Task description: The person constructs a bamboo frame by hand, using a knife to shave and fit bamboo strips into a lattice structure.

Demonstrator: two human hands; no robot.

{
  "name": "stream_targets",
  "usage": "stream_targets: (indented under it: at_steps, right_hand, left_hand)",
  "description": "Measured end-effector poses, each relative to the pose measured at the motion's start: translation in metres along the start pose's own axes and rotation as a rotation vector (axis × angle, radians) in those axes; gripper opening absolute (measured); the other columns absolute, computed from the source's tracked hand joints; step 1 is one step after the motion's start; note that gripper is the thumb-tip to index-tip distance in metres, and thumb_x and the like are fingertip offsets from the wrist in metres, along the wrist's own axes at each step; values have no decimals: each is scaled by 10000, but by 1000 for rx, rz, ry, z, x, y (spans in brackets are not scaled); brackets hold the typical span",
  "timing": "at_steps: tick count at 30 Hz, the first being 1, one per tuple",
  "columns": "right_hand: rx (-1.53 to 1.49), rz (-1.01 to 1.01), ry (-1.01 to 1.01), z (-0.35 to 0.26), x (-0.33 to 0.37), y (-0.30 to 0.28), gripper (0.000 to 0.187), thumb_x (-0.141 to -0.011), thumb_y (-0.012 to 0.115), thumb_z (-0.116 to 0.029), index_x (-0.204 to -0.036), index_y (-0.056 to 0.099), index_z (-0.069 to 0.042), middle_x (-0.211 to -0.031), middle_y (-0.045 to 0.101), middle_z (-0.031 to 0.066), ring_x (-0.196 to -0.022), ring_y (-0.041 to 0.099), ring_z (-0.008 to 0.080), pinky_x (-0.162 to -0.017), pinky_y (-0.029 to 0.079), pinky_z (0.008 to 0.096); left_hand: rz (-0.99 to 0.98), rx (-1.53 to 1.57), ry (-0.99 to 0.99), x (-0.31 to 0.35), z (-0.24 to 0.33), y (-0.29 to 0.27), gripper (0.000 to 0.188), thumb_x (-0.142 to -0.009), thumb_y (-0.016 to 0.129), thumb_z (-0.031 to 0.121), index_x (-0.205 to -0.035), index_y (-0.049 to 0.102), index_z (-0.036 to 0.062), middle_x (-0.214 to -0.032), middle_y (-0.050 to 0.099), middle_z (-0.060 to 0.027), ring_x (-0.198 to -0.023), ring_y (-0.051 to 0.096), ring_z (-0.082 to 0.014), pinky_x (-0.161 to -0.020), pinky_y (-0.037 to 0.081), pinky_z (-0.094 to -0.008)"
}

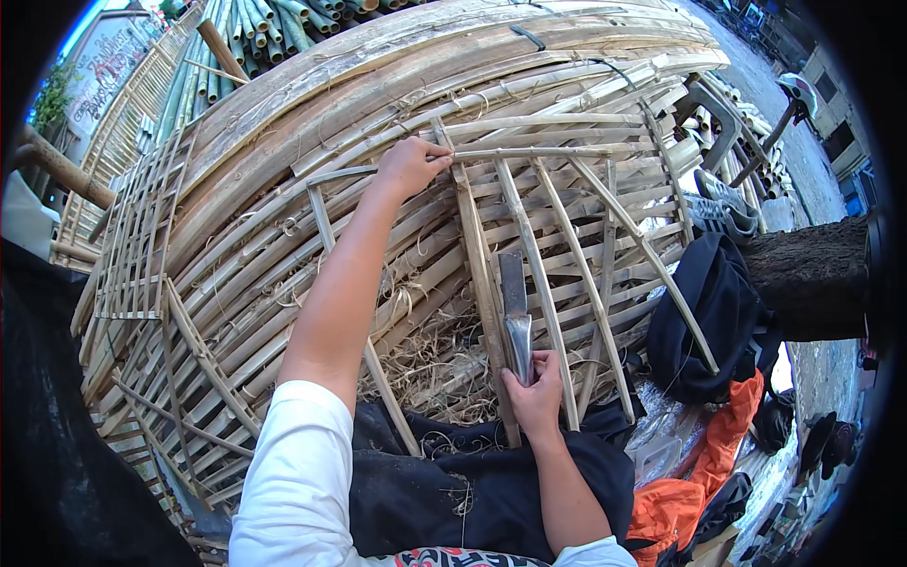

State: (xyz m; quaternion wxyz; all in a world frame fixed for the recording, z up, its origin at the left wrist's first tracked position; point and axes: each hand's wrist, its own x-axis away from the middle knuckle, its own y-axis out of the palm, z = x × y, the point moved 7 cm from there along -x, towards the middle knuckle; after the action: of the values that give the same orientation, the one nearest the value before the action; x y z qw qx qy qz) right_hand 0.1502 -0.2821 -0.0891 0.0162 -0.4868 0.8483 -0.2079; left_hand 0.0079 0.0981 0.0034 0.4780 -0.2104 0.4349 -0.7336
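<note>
Bamboo slat frame (519, 236): just off centre toward 1 o'clock. One crosspiece (543, 152) along its 12 o'clock edge, slats fanning down from it toward 5 and 6 o'clock.

Left hand (408, 168) at 11 o'clock, arm stretched out. Thumb and fingertips closed in a pinch on the crosspiece, right where a wide slat (487, 298) meets it. Exact finger contact underneath: can't tell.

Right hand (536, 392) at 5 o'clock. Fingers wrapped round the lower end of a metal flat-bladed tool (515, 307), grip closed, blade toward 12. Tool lies alongside the wide slat, between it and the next one over. Can't tell whether the thumb also touches the slat.

Under the frame: stacked split-bamboo strips (255, 283), with a heap of curly shavings (425, 354) at 7 o'clock. Black cloth (416, 496) at 6, across the lap.

Around: lattice panel (142, 236) at 9, green bamboo poles (265, 38) at 11, pair of sneakers (723, 213) between 2 and 3, black bag (694, 312) at 3 with one slat end across it, orange cloth (671, 510) at 4.
</note>
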Motion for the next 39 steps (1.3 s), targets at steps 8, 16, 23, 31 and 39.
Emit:
stream_targets:
  at_steps: [8,16,23,31,39]
  right_hand:
    - [48,43,-2,-6,-1,-1,441,-779,803,-117,-1075,493,-12,-916,724,188,-845,734,286,-764,550,366]
    - [50,49,-19,-7,0,0,433,-778,802,-111,-1066,493,-13,-906,725,187,-835,735,282,-755,551,365]
    - [53,57,-26,-9,0,-1,437,-777,801,-108,-1068,489,-11,-897,717,190,-833,733,281,-754,549,360]
    - [68,62,-33,-9,0,-1,439,-772,801,-111,-1068,491,-12,-897,717,192,-821,731,295,-746,548,372]
    - [84,73,-35,-8,0,-2,440,-773,801,-116,-1070,491,-17,-884,718,188,-806,731,297,-740,550,377]
  left_hand:
    - [-5,-57,-71,6,5,-1,270,-886,685,418,-1101,767,276,-1077,733,-101,-1026,685,-292,-919,525,-400]
    - [52,-79,-69,12,6,0,256,-895,671,421,-1092,770,288,-1045,730,-122,-1004,682,-311,-918,520,-415]
    - [141,-100,33,18,12,1,290,-911,636,424,-1095,770,246,-1058,728,-118,-995,679,-316,-924,488,-438]
    - [148,-102,41,20,13,2,308,-900,653,398,-1121,758,211,-1022,733,-99,-974,682,-318,-927,486,-460]
    - [135,-117,35,21,13,6,328,-922,603,411,-1162,742,236,-998,711,-79,-1017,651,-274,-930,435,-439]
